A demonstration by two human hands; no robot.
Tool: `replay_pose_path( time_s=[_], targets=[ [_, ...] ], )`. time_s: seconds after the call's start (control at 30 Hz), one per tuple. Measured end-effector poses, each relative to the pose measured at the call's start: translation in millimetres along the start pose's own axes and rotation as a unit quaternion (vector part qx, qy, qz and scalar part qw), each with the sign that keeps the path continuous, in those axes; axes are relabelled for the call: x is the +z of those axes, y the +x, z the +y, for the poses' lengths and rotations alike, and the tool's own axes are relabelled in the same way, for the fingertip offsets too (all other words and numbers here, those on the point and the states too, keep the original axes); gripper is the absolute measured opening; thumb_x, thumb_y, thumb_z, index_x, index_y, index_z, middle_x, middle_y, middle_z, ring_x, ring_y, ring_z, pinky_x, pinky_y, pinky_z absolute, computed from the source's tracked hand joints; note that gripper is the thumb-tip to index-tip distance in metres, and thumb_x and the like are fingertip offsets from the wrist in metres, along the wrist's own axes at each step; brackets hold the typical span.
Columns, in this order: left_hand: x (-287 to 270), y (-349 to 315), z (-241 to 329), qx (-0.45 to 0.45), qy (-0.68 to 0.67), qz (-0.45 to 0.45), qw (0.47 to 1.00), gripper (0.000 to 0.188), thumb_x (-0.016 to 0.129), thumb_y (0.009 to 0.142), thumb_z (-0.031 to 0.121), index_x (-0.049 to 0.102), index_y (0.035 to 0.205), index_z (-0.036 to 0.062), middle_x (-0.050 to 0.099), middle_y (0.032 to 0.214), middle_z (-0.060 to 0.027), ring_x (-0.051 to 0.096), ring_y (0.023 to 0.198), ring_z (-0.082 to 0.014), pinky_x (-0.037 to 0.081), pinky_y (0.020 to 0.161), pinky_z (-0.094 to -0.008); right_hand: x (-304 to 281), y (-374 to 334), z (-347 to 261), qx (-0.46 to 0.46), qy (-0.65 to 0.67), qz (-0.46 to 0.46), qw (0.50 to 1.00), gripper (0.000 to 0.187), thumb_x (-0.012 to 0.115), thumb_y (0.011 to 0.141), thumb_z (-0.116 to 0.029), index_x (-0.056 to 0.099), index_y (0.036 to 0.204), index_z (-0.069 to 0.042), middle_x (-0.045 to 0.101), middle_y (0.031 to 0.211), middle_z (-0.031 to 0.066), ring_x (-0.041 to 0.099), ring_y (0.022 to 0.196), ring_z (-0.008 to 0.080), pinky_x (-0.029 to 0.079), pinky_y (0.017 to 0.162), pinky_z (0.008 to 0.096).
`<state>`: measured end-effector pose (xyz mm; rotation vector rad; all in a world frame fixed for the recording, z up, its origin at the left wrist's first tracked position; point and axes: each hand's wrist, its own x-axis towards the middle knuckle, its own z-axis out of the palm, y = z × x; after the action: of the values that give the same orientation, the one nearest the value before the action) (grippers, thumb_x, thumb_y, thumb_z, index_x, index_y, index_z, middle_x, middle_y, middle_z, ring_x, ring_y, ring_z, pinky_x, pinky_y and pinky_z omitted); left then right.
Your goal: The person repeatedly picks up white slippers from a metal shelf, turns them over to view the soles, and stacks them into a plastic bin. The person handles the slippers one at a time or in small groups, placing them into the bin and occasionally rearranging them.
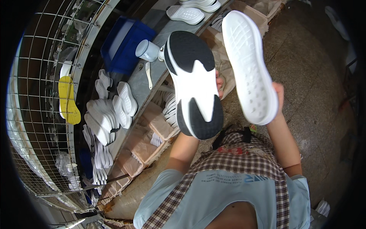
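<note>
My left hand [219, 83] grips a shoe sole [196, 86] from behind, its fingertips showing past the right edge. That sole has its tread toward me, white with black pads at toe and heel. Held beside it, a second, all-white shoe sole [246, 65] shows its inner face, with lines toward the toe and dimples at the heel. My right hand [279, 98] is closed round its heel end at the right edge, the fingers mostly hidden behind it. Both soles are raised, toes pointing away from me, with a gap between them.
Along the left runs a grey bench [160, 76] with a blue bin [125, 45], a white cup [147, 50], a white-handled brush or tool [148, 75] and several white soles [102, 120]. Lined boxes [131, 152] sit below. A wire grid [42, 68] with a yellow insole [68, 100] stands further left.
</note>
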<state>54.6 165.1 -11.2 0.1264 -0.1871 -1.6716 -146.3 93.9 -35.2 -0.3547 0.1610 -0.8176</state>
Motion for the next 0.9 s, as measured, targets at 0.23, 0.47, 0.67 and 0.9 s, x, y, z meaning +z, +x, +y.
replay_pose_path(
  time_s=[0.23, 0.47, 0.67, 0.9],
  targets=[
    [-15.2, 4.6, -10.3, -0.087, 0.174, 0.239, 0.951, 0.048, 0.053, 0.091, 0.034, 0.053, 0.118, -0.0057, 0.063, 0.109, -0.017, 0.064, 0.095, -0.025, 0.053, 0.084, -0.0396, 3.0, -5.7, 28.1, 0.093, -0.122, 0.053, 0.987, 0.083, 0.053, 0.074, -0.036, 0.024, 0.144, -0.002, 0.044, 0.134, 0.0205, 0.051, 0.117, 0.0275, 0.044, 0.098, 0.0363],
    [-22.8, 32.6, 32.1, 0.019, 0.18, 0.23, 0.956, 0.044, 0.049, 0.089, 0.024, 0.049, 0.121, -0.0066, 0.06, 0.11, -0.0231, 0.062, 0.097, -0.0343, 0.05, 0.09, -0.0435, -7.7, 10.6, 14.1, 0.061, -0.289, 0.079, 0.952, 0.061, 0.041, 0.094, -0.046, 0.033, 0.141, -0.007, 0.037, 0.142, 0.0111, 0.039, 0.127, 0.0224, 0.033, 0.102, 0.0377],
    [-4.9, 142.9, 165.8, 0.18, 0.329, 0.229, 0.898, 0.044, 0.04, 0.094, 0.028, 0.048, 0.125, -0.0025, 0.056, 0.121, -0.0184, 0.056, 0.109, -0.0344, 0.043, 0.097, -0.0465, -73.5, -23.5, -13.8, 0.039, -0.347, 0.236, 0.907, 0.049, 0.052, 0.091, -0.043, 0.049, 0.129, -0.012, 0.046, 0.133, 0.0023, 0.048, 0.113, 0.0174, 0.038, 0.089, 0.0343],
    [-14.8, 284.2, 279.2, 0.147, 0.335, 0.296, 0.882, 0.048, 0.041, 0.086, 0.034, 0.052, 0.124, 0.0069, 0.048, 0.133, -0.0133, 0.047, 0.12, -0.0361, 0.033, 0.096, -0.0613, -134.6, -118.0, 12.7, 0.064, -0.268, 0.424, 0.863, 0.038, 0.056, 0.089, -0.041, 0.055, 0.115, -0.013, 0.057, 0.116, -0.0001, 0.054, 0.096, 0.0142, 0.042, 0.075, 0.0297]
  ],
)
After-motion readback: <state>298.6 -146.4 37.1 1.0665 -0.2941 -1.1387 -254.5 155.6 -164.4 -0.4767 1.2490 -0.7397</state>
